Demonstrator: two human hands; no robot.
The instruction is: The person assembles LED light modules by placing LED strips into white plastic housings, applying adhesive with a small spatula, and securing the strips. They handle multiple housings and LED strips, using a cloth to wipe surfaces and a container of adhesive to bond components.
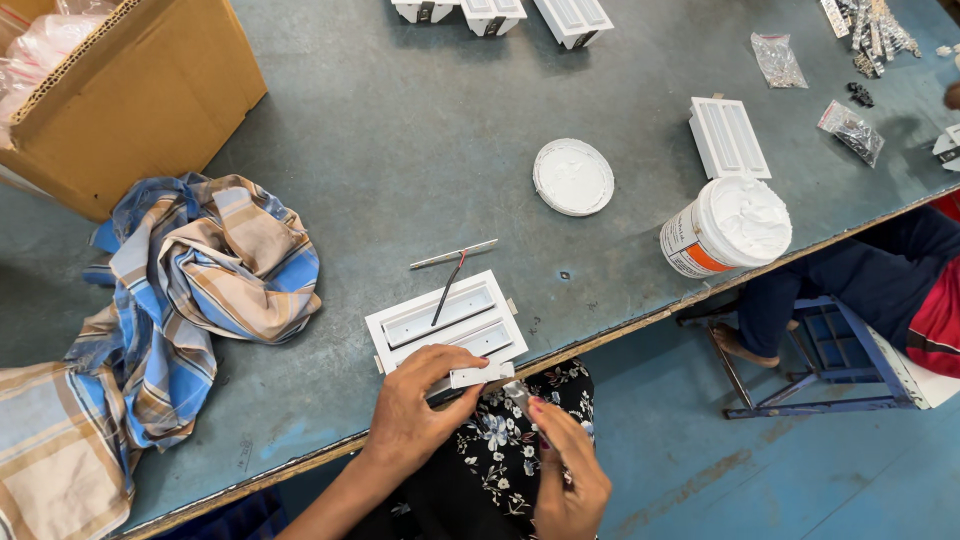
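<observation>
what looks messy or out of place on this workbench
The checked cloth lies crumpled on the table, trailing over its near edge. The tub of white paste stands open close to the edge, its lid lying apart. Nothing looks spilled or broken.

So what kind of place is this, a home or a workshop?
Most likely a small assembly workshop. A worn workbench carries several alike white slotted housings, an open tub of white paste, and bags of small hardware. The left hand holds a small white part.

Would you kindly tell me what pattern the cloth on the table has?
The cloth is plaid in blue, tan and white; head view.
</observation>
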